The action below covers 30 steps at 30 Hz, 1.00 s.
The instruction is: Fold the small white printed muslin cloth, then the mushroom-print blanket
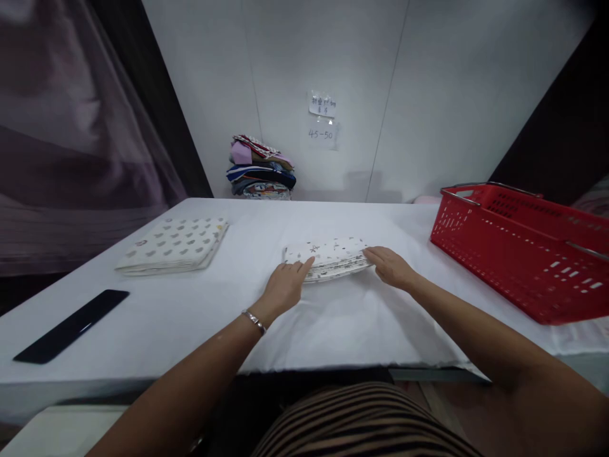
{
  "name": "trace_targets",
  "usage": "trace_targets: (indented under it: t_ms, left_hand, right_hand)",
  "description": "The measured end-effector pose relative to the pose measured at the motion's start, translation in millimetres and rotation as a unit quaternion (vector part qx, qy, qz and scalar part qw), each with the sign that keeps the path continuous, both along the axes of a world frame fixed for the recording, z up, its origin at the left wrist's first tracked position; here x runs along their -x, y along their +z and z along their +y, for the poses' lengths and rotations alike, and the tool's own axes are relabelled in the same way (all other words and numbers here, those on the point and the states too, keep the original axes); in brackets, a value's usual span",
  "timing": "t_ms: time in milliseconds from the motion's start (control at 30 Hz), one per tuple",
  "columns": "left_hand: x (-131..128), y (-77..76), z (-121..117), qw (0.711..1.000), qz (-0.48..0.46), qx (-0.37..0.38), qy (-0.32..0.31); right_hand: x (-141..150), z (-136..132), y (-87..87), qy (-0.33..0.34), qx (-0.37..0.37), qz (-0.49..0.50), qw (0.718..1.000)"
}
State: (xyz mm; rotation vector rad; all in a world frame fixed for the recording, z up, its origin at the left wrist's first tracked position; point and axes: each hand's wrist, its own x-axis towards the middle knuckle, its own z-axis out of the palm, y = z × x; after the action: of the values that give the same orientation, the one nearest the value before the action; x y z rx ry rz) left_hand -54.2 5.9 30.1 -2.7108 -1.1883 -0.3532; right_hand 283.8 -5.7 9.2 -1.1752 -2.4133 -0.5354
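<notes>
Cloth [333, 249], folded: we hold it at opposite ends, left hand [284, 287] and right hand [392, 268] partly closed on it, presumably so its layers don't slip.

- One camera, worn on the person's head, looks forward and down across the white table [228, 336].
- Nearest it, the striped shirt [366, 422] fills the bottom edge.
- The left hand [284, 285] and right hand [391, 266] fall near mid-frame, seen from above and behind.
- Farthest, beyond the table, it faces the pale wall [295, 51].
</notes>
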Motion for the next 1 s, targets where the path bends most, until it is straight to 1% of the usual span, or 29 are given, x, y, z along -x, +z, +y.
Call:
trace_targets:
  t_ms: [100, 167, 233, 300, 333, 367, 400, 433, 467, 500, 567, 600, 633, 700, 767, 833, 900, 933, 1000]
  left_hand:
    - [10, 30.4, 1, 0.998, -0.053, 0.008, 0.016]
    - [20, 55.2, 2, 0.993, -0.114, 0.017, 0.016]
    - [31, 80.8, 3, 0.982, -0.189, 0.025, 0.003]
    - [41, 102.6, 5, 0.962, -0.267, 0.051, 0.002]
    - [44, 110.4, 8, 0.95, -0.302, 0.079, 0.011]
    - [47, 115.2, 12, 0.935, -0.335, 0.117, 0.023]
    - [49, 116.6, 18, 0.917, -0.363, 0.16, 0.037]
    - [49, 114.2, 26, 0.896, -0.39, 0.205, 0.049]
    - [48, 108.1, 35, 0.873, -0.413, 0.253, 0.058]
    - [46, 98.5, 46, 0.849, -0.432, 0.298, 0.066]
    - [40, 71.5, 69, 0.792, -0.46, 0.391, 0.09]
    - [36, 55.9, 81, 0.766, -0.464, 0.43, 0.111]
    - [33, 40.3, 92, 0.746, -0.464, 0.457, 0.14]
    - [26, 11.8, 110, 0.719, -0.454, 0.484, 0.208]
    - [22, -9.6, 123, 0.703, -0.451, 0.489, 0.254]
    - [21, -23.7, 130, 0.692, -0.453, 0.49, 0.276]
    - [25, -32.3, 134, 0.688, -0.448, 0.507, 0.26]
    - [27, -35.4, 135, 0.692, -0.442, 0.516, 0.242]
    - [32, -40.5, 136, 0.713, -0.422, 0.519, 0.208]
  right_hand:
    - [8, -1, 33.2, 0.013, -0.022, 0.001, 1.0]
    - [11, -4, 59.9, 0.028, -0.033, 0.009, 0.999]
    - [14, -9, 88.3, 0.046, -0.033, 0.024, 0.998]
    - [15, -14, 114.2, 0.064, -0.013, 0.051, 0.997]
    - [15, -15, 124.4, 0.069, 0.005, 0.073, 0.995]
    - [15, -14, 131.5, 0.07, 0.028, 0.101, 0.992]
    - [15, -11, 135.0, 0.065, 0.055, 0.138, 0.987]
    - [14, -6, 134.4, 0.055, 0.089, 0.177, 0.979]
    - [13, 3, 129.6, 0.041, 0.128, 0.218, 0.967]
    - [12, 13, 120.8, 0.026, 0.172, 0.258, 0.95]
    - [10, 40, 94.6, -0.003, 0.26, 0.324, 0.91]
    - [10, 54, 79.1, -0.013, 0.291, 0.351, 0.89]
    - [11, 67, 63.3, -0.025, 0.313, 0.375, 0.872]
    - [16, 90, 34.3, -0.066, 0.349, 0.409, 0.841]
    - [21, 105, 11.6, -0.114, 0.371, 0.436, 0.812]
    - [25, 113, -4.6, -0.158, 0.382, 0.464, 0.783]
    - [24, 116, -15.7, -0.188, 0.401, 0.483, 0.755]
    - [23, 116, -19.8, -0.198, 0.412, 0.487, 0.744]
    - [20, 116, -26.0, -0.206, 0.431, 0.484, 0.733]
